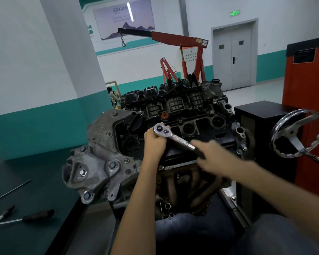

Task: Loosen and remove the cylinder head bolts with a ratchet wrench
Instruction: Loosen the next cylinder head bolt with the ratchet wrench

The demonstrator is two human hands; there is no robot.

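One ratchet wrench (175, 139), head held by fingers of the left hand (155, 143)

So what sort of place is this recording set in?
Most likely an automotive training workshop: a bare car engine sits at working height, a red engine hoist stands behind it, and screwdrivers lie at the left.

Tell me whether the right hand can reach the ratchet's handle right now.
Likely yes: the right hand is right at the black grip of the ratchet wrench, nothing between them; the left hand holds only its head end.
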